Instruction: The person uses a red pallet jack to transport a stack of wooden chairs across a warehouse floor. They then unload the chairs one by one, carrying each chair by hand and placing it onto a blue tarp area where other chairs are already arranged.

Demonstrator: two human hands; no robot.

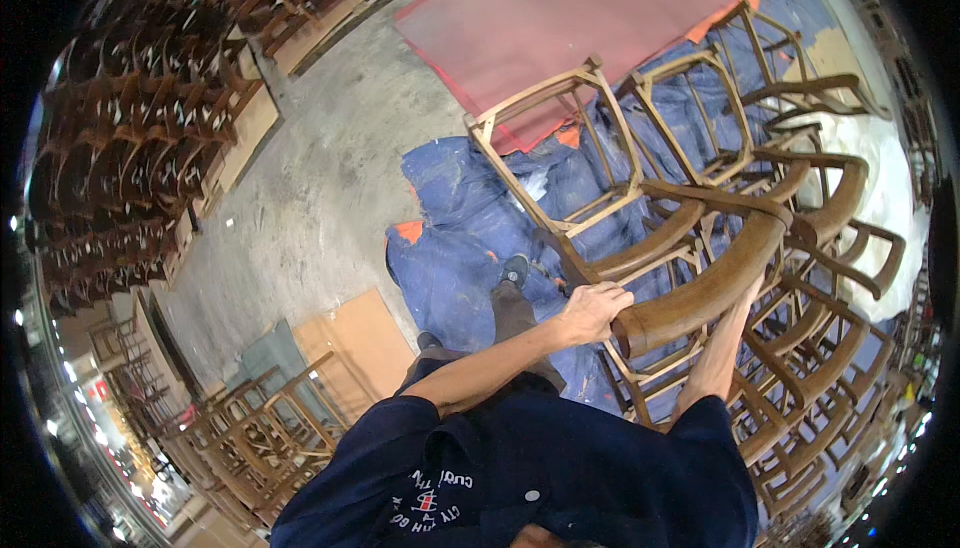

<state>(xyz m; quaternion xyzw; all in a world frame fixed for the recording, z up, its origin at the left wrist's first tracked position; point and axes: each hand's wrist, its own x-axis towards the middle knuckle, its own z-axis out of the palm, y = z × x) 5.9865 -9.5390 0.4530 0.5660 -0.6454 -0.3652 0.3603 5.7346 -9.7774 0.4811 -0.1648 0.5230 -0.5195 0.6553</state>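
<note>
Navy shirt close below, curved chair rail between two hands

Navy shirt (pixel 620 468) fills the near edge, both forearms reaching out from it. Wooden chair (pixel 705 293) directly ahead of the chest; its broad curved rail spans the gap between the hands. Left hand (pixel 592 312) curled tight at the rail's near left end, knuckles up. Right hand (pixel 750 298) under the rail's far side, mostly hidden; contact looks likely, but cannot tell how firmly its fingers close. Holding near both ends probably keeps the bent piece from swinging or tipping.

Just ahead of the left hand, an open square frame (pixel 530 96) of legs and rails; cannot tell if it belongs to the same chair. Similar chairs (pixel 840 198) crowd beyond and beside the right hand, packed close, presumably to save floor.

Blue sheet (pixel 440 188) beneath, wrinkled and scuffed, perhaps to guard wood and ground from each other. One shoe (pixel 515 270) planted on it, near and ahead of the left hand, likely for a steady stance. Red sheet (pixel 570 18) farther ahead.

Well left of the left hand: bare concrete (pixel 290 168), then dark chair rows (pixel 120 148), repeated closely, seemingly ordered for storage. Tan board (pixel 365 333) nearer, left of the legs.
</note>
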